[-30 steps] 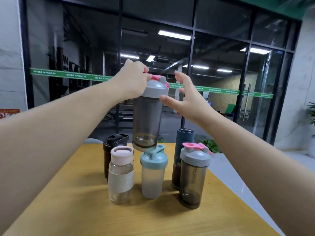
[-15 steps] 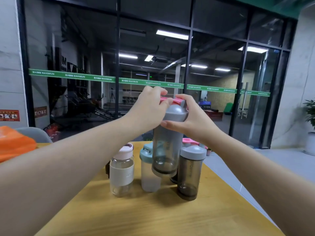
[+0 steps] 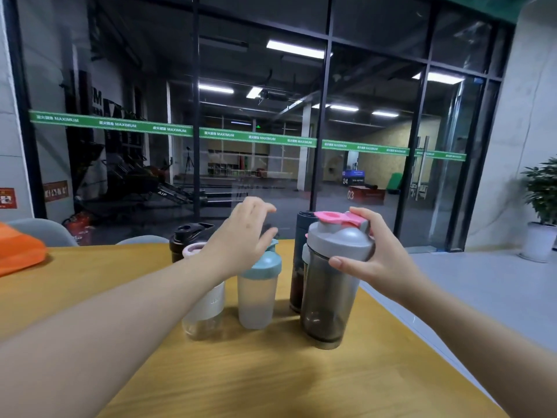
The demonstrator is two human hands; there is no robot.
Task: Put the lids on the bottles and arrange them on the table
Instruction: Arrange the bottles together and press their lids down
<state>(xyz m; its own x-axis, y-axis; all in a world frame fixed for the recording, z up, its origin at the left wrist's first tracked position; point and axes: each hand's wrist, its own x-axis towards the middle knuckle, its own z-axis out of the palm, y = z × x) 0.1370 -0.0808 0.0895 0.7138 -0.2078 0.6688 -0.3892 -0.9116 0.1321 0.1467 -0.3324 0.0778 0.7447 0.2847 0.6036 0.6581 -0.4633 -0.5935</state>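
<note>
A smoky grey shaker bottle point(image 3: 325, 297) with a grey lid and pink flip cap point(image 3: 340, 239) stands at the front right of the bottle group, its base at the wooden table point(image 3: 271, 381). My right hand point(image 3: 379, 260) grips it around the lid's rim. My left hand point(image 3: 241, 245) hovers with fingers spread over a frosted bottle with a teal lid point(image 3: 256, 297) and a clear bottle with a pale pink lid point(image 3: 205, 312). Behind them stand a black bottle point(image 3: 187, 236) and a tall dark blue bottle point(image 3: 303, 224). A second smoky shaker is almost hidden behind the held one.
An orange object point(image 3: 18, 251) lies at the table's far left, with grey chair backs point(image 3: 39, 230) behind it. The table's right edge runs diagonally beside my right forearm. A glass wall stands beyond the table, and a potted plant point(image 3: 542, 206) at the far right.
The smoky shaker came down from mid-air and to the right, to the table in front of the other smoky shaker. My left hand let go of its lid and moved left, now spread.
</note>
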